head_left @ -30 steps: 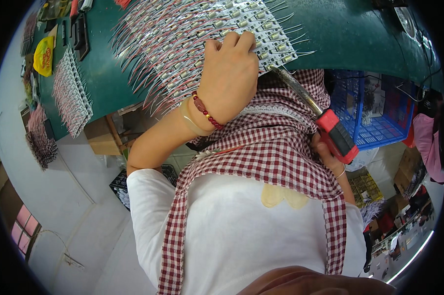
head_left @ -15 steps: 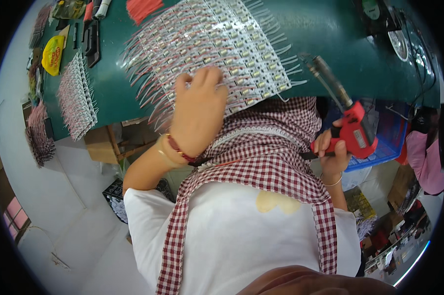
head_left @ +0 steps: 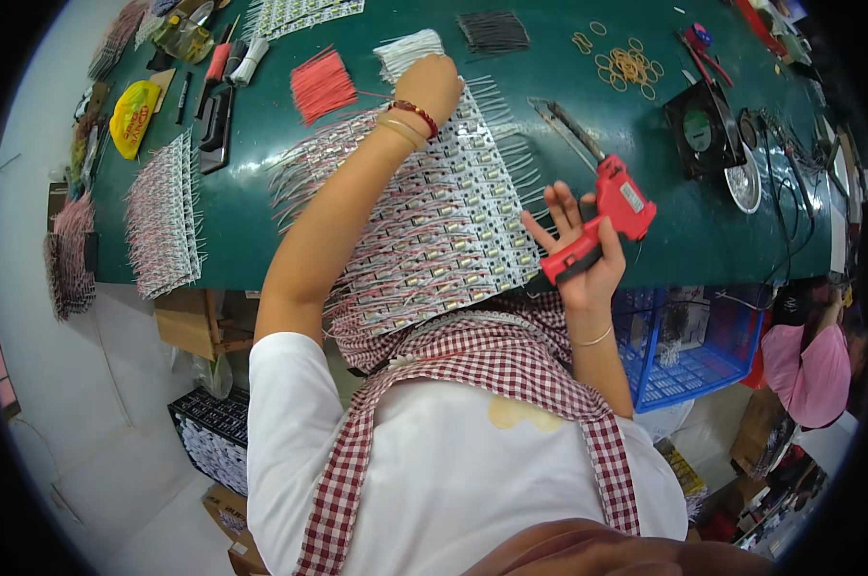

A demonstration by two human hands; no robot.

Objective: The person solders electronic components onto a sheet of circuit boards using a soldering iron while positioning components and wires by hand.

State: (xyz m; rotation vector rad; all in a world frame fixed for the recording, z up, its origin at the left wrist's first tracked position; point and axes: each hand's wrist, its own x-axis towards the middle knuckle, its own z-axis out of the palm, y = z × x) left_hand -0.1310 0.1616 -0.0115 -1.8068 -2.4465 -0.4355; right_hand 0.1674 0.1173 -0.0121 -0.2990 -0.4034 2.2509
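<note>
The right hand (head_left: 583, 248) wraps its lower fingers around the grip of a red pistol-shaped soldering gun (head_left: 602, 219), with two fingers spread loose off the handle; the forearm rises from the lower edge and bends at the wrist over the table's near edge. The gun's long metal tip points up and left, lying over the green work table (head_left: 261, 230), just right of the wide sheet of small white circuit boards with thin wire leads (head_left: 434, 230).

The left hand (head_left: 432, 84) is stretched far forward, arm nearly straight across that sheet, its fingers curled at the sheet's far edge beside a bundle of white wires (head_left: 407, 53); whether it pinches anything cannot be told. A bundle of red wires (head_left: 322, 84) lies just left of it.

Under the table's right end a blue plastic mesh basket (head_left: 693, 355) holds some small flat pieces. Lower left, a black tray (head_left: 211, 437) is packed with rows of small white parts.
</note>
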